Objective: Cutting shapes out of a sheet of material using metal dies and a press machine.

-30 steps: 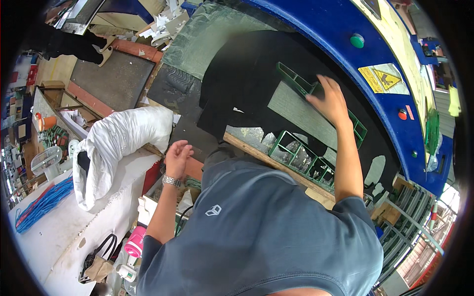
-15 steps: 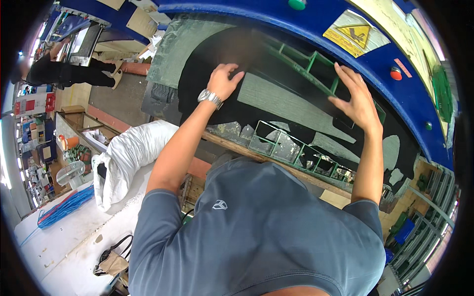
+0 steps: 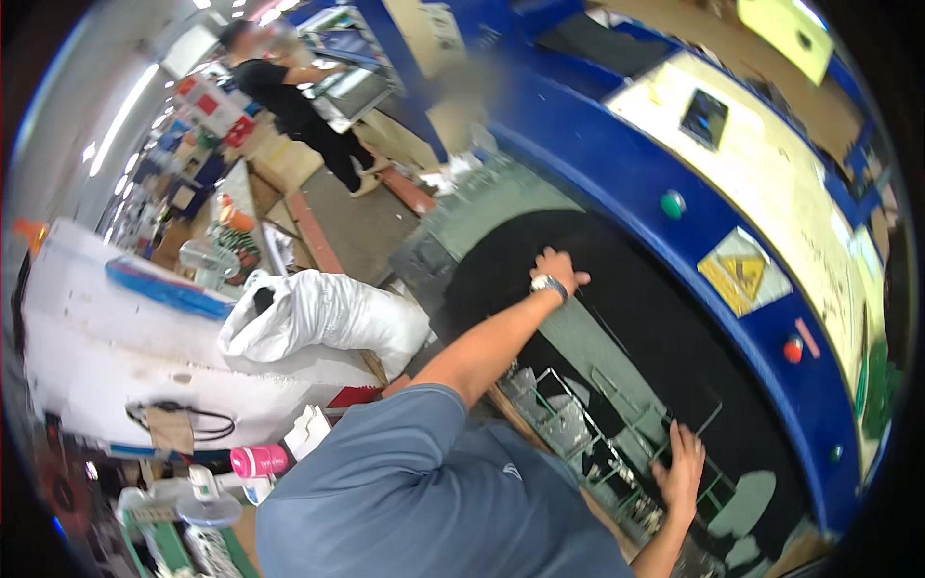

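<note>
My left hand [image 3: 557,270] rests with fingers spread on black sheet material [image 3: 655,289], at the far end of a long cut-out that shows the grey-green surface [image 3: 617,352] beneath. A watch [image 3: 549,284] circles that wrist. Lower right, my right hand [image 3: 682,472] has its fingers stretched and thumb apart, beside a thin green metal frame [image 3: 631,417] like a cutting die; whether it touches the frame, I cannot tell. A second green frame [image 3: 568,445] lies along the near edge. Rounded cut-outs [image 3: 747,503] show near my right hand.
A curved blue machine beam [image 3: 626,183] with a green button [image 3: 673,204], a red button [image 3: 793,349] and a yellow warning label [image 3: 745,272] borders the far side. Left are a white sack [image 3: 332,313] and a white table [image 3: 87,337]. A person in black [image 3: 289,111] stands beyond.
My view has turned left. My right hand and the green frame have come nearer the front edge, uncovering more black sheet. My left hand has flattened onto the sheet.
</note>
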Available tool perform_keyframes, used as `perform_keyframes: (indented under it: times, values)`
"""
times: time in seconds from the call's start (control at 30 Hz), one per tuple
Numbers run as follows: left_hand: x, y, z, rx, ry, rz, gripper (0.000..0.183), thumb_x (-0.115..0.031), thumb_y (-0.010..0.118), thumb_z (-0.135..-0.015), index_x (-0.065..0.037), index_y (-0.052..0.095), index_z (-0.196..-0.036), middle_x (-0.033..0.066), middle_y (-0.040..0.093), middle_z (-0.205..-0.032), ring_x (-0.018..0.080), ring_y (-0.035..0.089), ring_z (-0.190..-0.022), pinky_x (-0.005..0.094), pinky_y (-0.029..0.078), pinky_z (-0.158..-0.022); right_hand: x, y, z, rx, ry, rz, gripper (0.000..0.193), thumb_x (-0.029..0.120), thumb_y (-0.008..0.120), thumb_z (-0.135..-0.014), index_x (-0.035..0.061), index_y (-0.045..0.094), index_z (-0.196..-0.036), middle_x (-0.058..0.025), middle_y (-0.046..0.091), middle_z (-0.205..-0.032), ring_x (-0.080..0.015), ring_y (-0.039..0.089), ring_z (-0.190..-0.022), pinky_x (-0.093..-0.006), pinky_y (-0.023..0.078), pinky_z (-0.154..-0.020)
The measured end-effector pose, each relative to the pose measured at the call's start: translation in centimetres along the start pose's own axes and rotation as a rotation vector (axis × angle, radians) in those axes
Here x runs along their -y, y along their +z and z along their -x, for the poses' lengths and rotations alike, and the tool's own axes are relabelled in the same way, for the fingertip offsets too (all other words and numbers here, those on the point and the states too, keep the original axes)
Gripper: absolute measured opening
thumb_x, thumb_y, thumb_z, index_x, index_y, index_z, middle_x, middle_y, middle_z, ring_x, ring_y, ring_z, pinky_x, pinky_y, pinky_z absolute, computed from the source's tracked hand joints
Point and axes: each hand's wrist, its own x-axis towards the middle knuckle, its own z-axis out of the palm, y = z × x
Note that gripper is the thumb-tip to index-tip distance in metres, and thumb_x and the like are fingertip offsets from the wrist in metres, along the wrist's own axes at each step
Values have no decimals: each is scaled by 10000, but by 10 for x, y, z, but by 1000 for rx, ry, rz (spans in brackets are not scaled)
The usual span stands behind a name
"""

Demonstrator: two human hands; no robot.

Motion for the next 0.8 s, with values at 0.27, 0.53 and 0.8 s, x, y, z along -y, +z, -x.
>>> perform_keyframes:
  times: [0.27, 0.53, 0.8]
  values:
    - [3, -50, -11, -124, 503, 797, 368, -342, 897, -851, -33, 733, -966, 65, 697, -719, 184, 648, -613, 343, 531, -636, 4, -10, -21, 91, 5, 26, 986, 117, 953, -653, 75, 519, -1538, -145, 546, -1512, -393, 494, -1415, -536, 379, -1210]
    - [-135, -209, 117, 143, 1100, 950, 214, -138, 909, -830, -9, 746, -882, 70, 753, -863, 148, 694, -790, 319, 548, -734, 99, -150, -88, -493, -275, -399, 797, 77, 909, -731, -22, 578, -1449, -237, 571, -1485, -420, 581, -1342, -438, 474, -1137]
    - [-58, -204, 142, 320, 1044, 1357, 473, -342, 521, -1143, -2, 500, -1471, 115, 620, -1381, 177, 577, -1293, 350, 452, -1111, 244, -220, -145, -477, -830, -390, 171, 45, 866, -821, -12, 706, -840, -105, 608, -679, -265, 613, -588, -354, 454, -542]
